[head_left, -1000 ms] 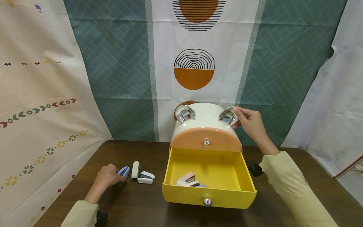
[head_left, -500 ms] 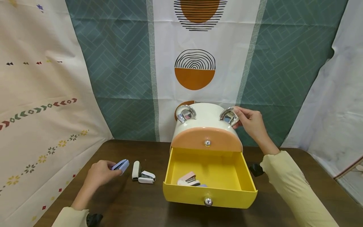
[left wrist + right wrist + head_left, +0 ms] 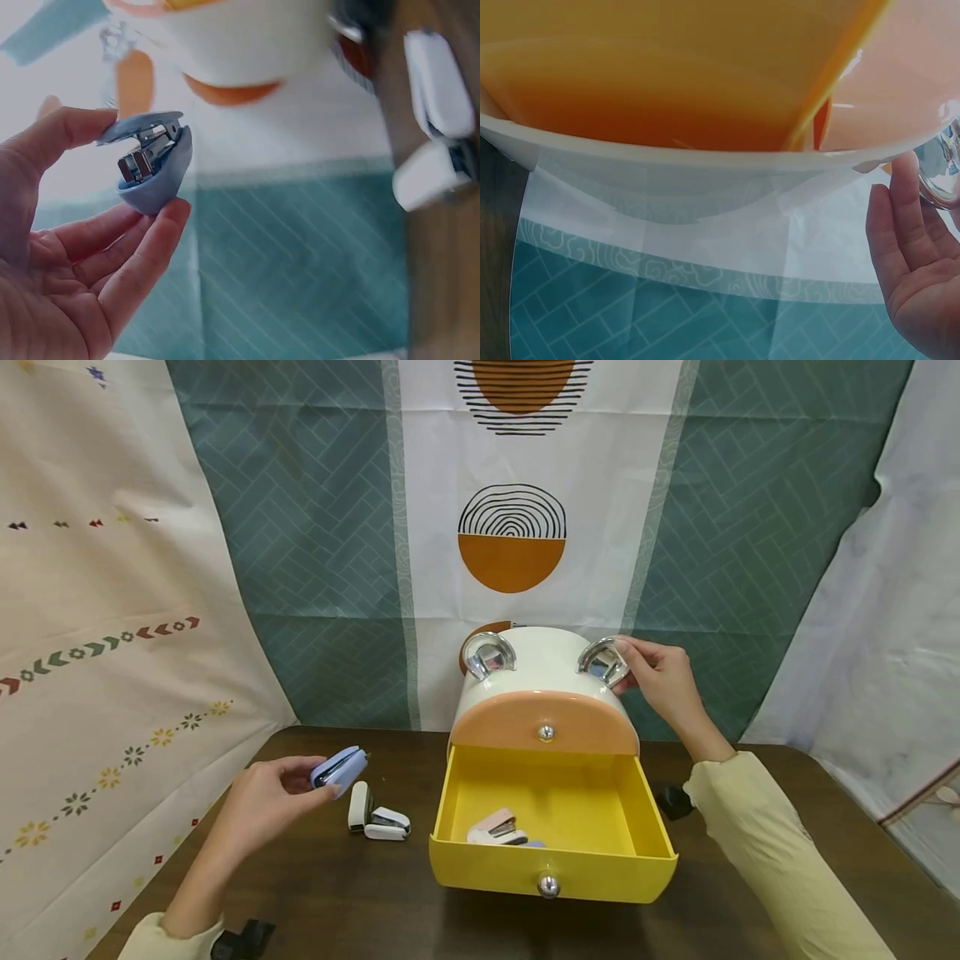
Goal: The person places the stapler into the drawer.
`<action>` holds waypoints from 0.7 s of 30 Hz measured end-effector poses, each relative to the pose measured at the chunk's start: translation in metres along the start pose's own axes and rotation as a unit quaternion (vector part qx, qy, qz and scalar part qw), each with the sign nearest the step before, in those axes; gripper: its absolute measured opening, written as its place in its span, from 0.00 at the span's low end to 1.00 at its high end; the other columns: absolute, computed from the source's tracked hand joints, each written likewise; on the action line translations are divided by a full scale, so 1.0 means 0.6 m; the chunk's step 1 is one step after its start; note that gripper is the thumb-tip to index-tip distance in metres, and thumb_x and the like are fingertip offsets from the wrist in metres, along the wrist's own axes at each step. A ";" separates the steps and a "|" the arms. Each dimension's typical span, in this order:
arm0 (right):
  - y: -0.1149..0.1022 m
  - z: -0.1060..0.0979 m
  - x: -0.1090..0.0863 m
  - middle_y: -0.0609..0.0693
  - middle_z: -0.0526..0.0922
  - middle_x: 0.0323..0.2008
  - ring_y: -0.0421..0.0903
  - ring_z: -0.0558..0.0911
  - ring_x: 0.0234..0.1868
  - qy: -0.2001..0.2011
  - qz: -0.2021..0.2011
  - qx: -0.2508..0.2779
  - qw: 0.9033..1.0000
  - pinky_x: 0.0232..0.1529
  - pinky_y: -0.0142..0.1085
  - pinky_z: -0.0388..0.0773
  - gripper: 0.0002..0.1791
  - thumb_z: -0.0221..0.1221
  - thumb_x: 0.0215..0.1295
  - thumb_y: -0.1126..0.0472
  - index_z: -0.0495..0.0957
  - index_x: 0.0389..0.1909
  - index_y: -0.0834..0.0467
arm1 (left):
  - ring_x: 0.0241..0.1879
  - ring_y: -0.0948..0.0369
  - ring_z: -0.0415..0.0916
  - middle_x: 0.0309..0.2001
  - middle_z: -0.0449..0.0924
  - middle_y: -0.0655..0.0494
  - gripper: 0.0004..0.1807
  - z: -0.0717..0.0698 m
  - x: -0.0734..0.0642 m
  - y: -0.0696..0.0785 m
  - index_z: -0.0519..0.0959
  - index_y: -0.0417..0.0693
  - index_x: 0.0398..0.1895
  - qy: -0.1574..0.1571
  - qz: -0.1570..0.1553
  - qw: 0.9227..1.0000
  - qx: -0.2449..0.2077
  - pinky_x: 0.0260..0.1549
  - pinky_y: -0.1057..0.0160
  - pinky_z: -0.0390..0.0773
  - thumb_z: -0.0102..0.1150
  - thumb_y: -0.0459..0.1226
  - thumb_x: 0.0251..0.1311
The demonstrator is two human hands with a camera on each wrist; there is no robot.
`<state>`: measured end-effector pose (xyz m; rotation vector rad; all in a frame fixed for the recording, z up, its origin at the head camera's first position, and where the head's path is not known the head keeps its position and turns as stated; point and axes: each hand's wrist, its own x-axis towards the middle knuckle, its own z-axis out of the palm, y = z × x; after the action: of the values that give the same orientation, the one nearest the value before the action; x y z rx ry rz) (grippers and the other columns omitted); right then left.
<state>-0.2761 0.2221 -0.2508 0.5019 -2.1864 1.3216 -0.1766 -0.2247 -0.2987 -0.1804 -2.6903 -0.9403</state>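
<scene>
My left hand holds a small blue stapler above the table, pinched between thumb and fingertips. In the left wrist view the stapler is gaping, its metal inside showing. My right hand grips the right silver ear on top of a cream mini drawer cabinet. Below, the cabinet's yellow drawer is pulled out. Near its front left corner lie a pink stapler and a white one, with a bit of something blue beside them, mostly hidden by the drawer front.
Two white staplers are on the dark table left of the drawer, one upright and one on its side. A closed orange upper drawer with a silver knob sits above the yellow one. Patterned cloth hangs behind.
My left hand has lifted the blue stapler off the table, up and then rightward above the white staplers' left side. The right hand stays on the ear.
</scene>
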 end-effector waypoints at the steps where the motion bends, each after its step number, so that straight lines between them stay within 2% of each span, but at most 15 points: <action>1: 0.000 0.000 0.000 0.37 0.78 0.20 0.36 0.78 0.16 0.000 0.000 0.001 1.000 0.26 0.25 0.76 0.21 0.52 0.65 0.55 0.74 0.52 0.67 | 0.30 0.61 0.79 0.33 0.83 0.49 0.25 0.000 -0.002 0.009 0.80 0.40 0.43 0.004 0.007 1.000 -0.010 0.24 0.68 0.72 0.68 0.47 0.44; 4: 0.000 0.002 0.001 0.36 0.77 0.20 0.36 0.78 0.16 -0.001 0.002 0.002 1.000 0.26 0.26 0.76 0.21 0.51 0.65 0.56 0.74 0.52 0.67 | 0.30 0.62 0.80 0.33 0.83 0.48 0.24 0.006 -0.007 0.037 0.80 0.40 0.43 0.006 0.025 0.998 -0.056 0.25 0.69 0.74 0.70 0.44 0.43; 10: 0.001 0.002 0.000 0.35 0.77 0.20 0.36 0.78 0.16 0.001 0.004 0.003 1.000 0.26 0.26 0.76 0.21 0.51 0.66 0.56 0.74 0.52 0.67 | 0.29 0.63 0.79 0.36 0.81 0.48 0.22 0.027 -0.018 0.090 0.80 0.38 0.43 -0.021 0.061 0.989 -0.136 0.29 0.68 0.78 0.70 0.38 0.42; 18: 0.000 0.002 0.001 0.35 0.77 0.20 0.36 0.78 0.16 0.000 0.005 0.007 1.000 0.25 0.26 0.76 0.22 0.51 0.65 0.55 0.74 0.52 0.68 | 0.33 0.62 0.79 0.40 0.81 0.48 0.21 0.059 -0.023 0.152 0.79 0.39 0.44 -0.076 0.111 0.973 -0.186 0.34 0.66 0.78 0.69 0.38 0.45; 21: -0.001 0.002 0.001 0.34 0.77 0.20 0.36 0.78 0.16 0.000 0.008 0.005 1.000 0.26 0.25 0.76 0.22 0.52 0.65 0.55 0.74 0.52 0.67 | 0.34 0.63 0.79 0.40 0.81 0.49 0.21 0.077 -0.020 0.170 0.79 0.39 0.44 -0.091 0.131 0.970 -0.184 0.34 0.66 0.78 0.69 0.37 0.45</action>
<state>-0.2766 0.2209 -0.2507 0.4886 -2.1904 1.3413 -0.1540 -0.1162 -0.2769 -0.7128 -2.5329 -1.3812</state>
